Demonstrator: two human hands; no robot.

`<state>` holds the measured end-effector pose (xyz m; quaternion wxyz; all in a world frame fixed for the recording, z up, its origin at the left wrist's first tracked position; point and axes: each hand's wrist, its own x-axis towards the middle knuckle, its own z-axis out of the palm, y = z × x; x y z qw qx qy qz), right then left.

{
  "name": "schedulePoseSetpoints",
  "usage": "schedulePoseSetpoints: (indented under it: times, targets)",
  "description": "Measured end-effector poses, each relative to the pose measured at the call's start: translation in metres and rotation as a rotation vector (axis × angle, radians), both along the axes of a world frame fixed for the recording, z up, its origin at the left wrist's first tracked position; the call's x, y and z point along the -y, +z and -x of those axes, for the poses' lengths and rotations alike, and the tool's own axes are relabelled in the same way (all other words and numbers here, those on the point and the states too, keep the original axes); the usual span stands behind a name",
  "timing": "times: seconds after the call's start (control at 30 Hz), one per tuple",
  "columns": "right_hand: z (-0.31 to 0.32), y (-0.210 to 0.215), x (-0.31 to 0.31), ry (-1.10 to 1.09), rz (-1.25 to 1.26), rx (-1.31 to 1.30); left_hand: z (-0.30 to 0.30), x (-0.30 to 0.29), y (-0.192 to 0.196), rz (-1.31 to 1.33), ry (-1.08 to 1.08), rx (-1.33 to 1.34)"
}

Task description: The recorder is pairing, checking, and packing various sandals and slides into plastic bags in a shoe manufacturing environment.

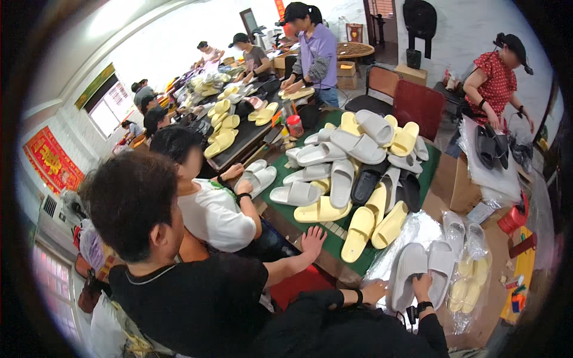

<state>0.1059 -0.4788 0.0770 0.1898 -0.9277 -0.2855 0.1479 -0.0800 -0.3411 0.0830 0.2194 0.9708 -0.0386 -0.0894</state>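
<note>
Two light grey slippers [440,269] lie side by side before me on shiny clear plastic wrap [412,230]. My right hand [422,287], with a dark band at its wrist, is closed on the inner edge of the left-hand slipper, where the pair meet. My left hand [374,292] lies beside that slipper's outer side, fingers stretched toward it; its fingertips are small and partly unclear. Right of the pair, clear bags hold yellow slippers [468,285] and grey slippers [462,235].
A pile of grey, yellow and black slippers [358,155] covers the green mat [430,173]. At my left, a co-worker in black rests a hand [313,241] at the table edge. A cardboard box [464,182], red tape roll [511,221] and yellow board [518,286] stand right.
</note>
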Motion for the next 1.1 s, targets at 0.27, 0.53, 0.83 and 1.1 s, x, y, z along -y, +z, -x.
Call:
schedulePoseSetpoints:
  times: [0.27,0.53,0.83,1.1]
  targets:
    - [0.011,0.073,0.029,-0.468,-0.913,-0.277,-0.018,0.018,-0.048,-0.528,-0.023,0.465]
    - [0.006,0.123,0.081,-0.472,-1.352,-0.839,-0.028,0.008,0.008,-0.286,-0.357,-0.16]
    - [0.029,0.147,0.127,-0.343,-0.725,-0.921,-0.025,0.01,0.022,-0.212,-0.183,0.06]
    - [0.047,0.158,0.123,-0.092,-0.412,-1.05,-0.04,-0.014,-0.007,-0.022,-0.343,0.313]
